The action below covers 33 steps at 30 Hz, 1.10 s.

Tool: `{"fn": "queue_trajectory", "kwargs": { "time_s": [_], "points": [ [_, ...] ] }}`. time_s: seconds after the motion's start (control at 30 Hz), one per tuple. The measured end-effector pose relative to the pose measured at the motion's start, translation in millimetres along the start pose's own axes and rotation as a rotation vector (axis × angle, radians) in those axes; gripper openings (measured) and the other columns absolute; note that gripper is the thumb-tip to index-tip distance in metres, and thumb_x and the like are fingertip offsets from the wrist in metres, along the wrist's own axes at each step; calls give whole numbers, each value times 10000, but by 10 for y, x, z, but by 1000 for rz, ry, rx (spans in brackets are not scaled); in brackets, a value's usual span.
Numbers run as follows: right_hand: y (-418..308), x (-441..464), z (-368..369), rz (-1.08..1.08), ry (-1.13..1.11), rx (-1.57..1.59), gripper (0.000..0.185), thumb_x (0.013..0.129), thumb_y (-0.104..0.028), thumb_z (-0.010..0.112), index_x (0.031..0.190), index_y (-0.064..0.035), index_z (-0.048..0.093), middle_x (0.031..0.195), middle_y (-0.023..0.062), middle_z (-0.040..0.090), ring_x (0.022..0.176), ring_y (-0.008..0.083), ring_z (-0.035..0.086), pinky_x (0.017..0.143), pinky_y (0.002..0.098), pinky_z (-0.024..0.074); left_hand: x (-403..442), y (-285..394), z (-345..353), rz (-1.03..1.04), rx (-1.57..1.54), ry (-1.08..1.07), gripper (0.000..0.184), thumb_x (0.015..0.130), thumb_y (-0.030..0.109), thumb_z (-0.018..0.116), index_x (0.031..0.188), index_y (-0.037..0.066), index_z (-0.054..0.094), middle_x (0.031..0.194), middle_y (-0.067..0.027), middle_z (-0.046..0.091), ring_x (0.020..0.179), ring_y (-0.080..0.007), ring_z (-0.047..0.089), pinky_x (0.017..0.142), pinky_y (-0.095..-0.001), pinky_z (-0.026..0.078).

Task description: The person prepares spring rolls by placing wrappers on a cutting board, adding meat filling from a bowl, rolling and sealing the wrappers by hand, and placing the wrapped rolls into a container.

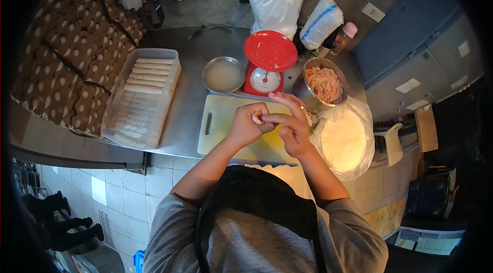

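Note:
My left hand (247,125) is curled above the cutting board, its fingers closed around a small pinkish lump (257,118), partly hidden. Close beside it my right hand (294,125) has its fingers stretched out, the index finger reaching to the left hand. Below both lies a pale cutting board (218,139) with a handle slot. A metal bowl of orange-pink ground filling (323,84) stands behind my right hand. To the right is a stack of round pale wrappers (343,139) in clear plastic. A red kitchen scale (266,81) with a red pan stands beyond the board.
A plastic tub (172,88) at left holds rows of pale rolls (146,80). Between it and the scale sits a metal bowl of cloudy liquid (224,74). Stacked egg trays (77,52) fill the far left. White plastic bags (277,6) stand along the wall, a grey cabinet (411,52) at right.

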State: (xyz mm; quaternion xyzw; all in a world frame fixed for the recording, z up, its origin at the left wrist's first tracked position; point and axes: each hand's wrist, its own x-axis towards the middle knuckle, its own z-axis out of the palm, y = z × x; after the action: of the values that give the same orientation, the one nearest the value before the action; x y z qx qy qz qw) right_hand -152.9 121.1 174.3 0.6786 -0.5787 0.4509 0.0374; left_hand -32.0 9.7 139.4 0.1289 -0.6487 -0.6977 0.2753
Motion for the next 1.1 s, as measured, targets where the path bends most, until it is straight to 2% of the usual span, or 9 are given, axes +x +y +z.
{"fn": "queue_trajectory", "kwargs": {
  "time_s": [0.07,0.17,0.27,0.47,0.57,0.67,0.77,0.87,1.1],
  "points": [
    [-111,-16,-46,16,42,45,473,925,-530,430,1089,-183,706,1299,116,551,1213,358,452,1050,509,259,9,20,8,3,-44,27,212,694,-11,708,669,45,505,612,45,483,615,-36,424,533,-215,359],
    [-279,13,-15,-90,-51,-340,456,922,-528,432,1093,-207,706,1310,104,547,1228,357,439,1052,515,247,12,99,113,-63,-78,126,222,714,3,716,670,49,504,618,45,496,615,-42,432,539,-217,372],
    [-229,4,2,-49,-38,-407,394,864,-505,545,1036,-194,716,1340,82,521,1236,332,420,1052,535,237,28,-124,38,101,80,81,226,715,3,720,673,56,504,620,50,492,615,-45,434,538,-220,373],
    [-104,-8,9,17,-36,-207,436,912,-510,455,1068,-205,724,1343,117,525,1251,364,420,1064,510,230,-3,51,35,-112,-41,16,255,689,9,747,678,72,501,613,42,476,610,-42,427,546,-227,378],
    [-131,-92,-49,75,49,-36,427,909,-500,463,1075,-210,728,1362,129,509,1261,371,410,1076,518,215,49,-26,16,15,6,16,267,682,-6,752,688,76,497,628,43,484,609,-34,430,549,-223,381],
    [-147,-191,-35,-1,-18,-212,432,913,-504,458,1106,-221,720,1378,135,495,1266,376,403,1088,524,200,55,-127,40,116,4,48,257,676,-45,721,703,73,495,646,50,488,614,-28,442,547,-211,378],
    [-64,-156,37,-42,-43,-324,441,916,-513,450,1118,-224,715,1382,133,494,1270,377,400,1092,527,195,47,-109,97,16,-125,77,256,677,-57,713,707,68,491,649,46,489,623,-30,453,548,-207,381],
    [1,-113,81,-43,-35,-321,446,923,-516,439,1106,-223,722,1380,135,496,1277,377,395,1093,519,197,22,-4,71,-21,33,67,264,686,-32,740,725,65,498,651,44,495,624,-35,458,550,-200,381],
    [103,-13,30,40,71,89,351,908,-453,509,1040,-224,739,1368,106,513,1276,358,387,1083,501,203,44,-27,107,134,162,43,264,689,24,757,660,45,495,608,8,493,599,-52,444,534,-243,385]
  ]
}}
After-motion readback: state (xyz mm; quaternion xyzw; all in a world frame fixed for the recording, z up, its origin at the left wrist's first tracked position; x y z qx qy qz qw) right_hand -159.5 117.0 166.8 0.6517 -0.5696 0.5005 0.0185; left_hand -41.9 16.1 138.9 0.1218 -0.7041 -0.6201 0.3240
